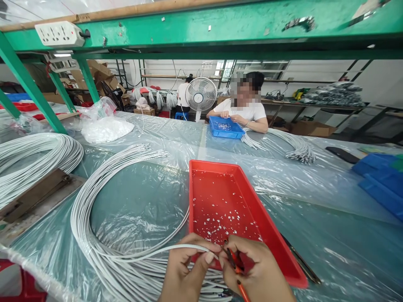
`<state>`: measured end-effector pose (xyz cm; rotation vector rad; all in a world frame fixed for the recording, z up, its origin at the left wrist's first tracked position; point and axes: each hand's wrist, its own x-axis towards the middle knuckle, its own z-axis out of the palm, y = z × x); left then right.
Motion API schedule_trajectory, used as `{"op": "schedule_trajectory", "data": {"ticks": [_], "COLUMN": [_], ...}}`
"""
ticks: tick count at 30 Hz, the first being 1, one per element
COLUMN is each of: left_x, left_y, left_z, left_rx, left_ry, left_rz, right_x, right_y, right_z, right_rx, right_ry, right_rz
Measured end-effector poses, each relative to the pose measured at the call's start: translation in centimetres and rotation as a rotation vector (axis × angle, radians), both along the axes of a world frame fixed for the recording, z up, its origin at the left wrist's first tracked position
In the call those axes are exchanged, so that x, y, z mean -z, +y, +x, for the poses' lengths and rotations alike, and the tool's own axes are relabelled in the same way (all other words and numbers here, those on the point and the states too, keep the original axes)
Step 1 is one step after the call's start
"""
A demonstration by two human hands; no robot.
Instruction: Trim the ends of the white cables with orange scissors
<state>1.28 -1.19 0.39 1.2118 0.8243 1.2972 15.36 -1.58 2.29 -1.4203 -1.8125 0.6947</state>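
Note:
My left hand pinches a white cable close to its end, above the near edge of a red tray. In my right hand is a pair of orange-handled pliers or cutters; their jaws are mostly hidden by my fingers. The fingertips of both hands meet at the cable end, so its tip cannot be made out. White scraps lie scattered in the tray. The held cable runs left into a large curved bundle of white cables, whose near ends pass beneath my left hand.
Tweezers lie right of the tray. More cable coils and a metal-and-wood block are at left. Across the plastic-covered table a person works over a blue tray. A green beam spans overhead; blue bins stand right.

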Motion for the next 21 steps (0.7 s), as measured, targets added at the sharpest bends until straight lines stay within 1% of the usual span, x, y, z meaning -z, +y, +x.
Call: {"op": "schedule_trajectory", "data": {"ticks": [2, 4, 8, 11, 14, 18, 21], "left_x": [-0.2, -0.5, -0.8, -0.7, -0.5, -0.4, -0.3], "left_y": [0.1, 0.1, 0.3, 0.4, 0.4, 0.3, 0.2], "left_z": [0.0, 0.1, 0.0, -0.1, -0.1, -0.1, 0.0], "left_rx": [0.035, 0.053, 0.082, 0.073, 0.069, 0.079, 0.075], "left_ry": [-0.069, -0.127, -0.187, -0.173, -0.151, -0.15, -0.144], "left_rz": [-0.077, -0.139, -0.204, -0.191, -0.161, -0.157, -0.14], "right_x": [-0.3, -0.6, -1.3, -1.5, -1.3, -1.0, -0.7], "right_y": [0.1, 0.1, 0.0, -0.1, -0.2, -0.1, -0.1], "right_z": [0.2, 0.3, 0.2, 0.1, 0.1, 0.3, 0.3], "right_rx": [0.003, 0.002, 0.064, 0.034, -0.029, -0.044, -0.029], "right_ry": [0.048, 0.06, 0.171, 0.239, 0.224, 0.194, 0.167], "right_rz": [-0.044, -0.042, -0.049, -0.113, -0.178, -0.187, -0.153]}}
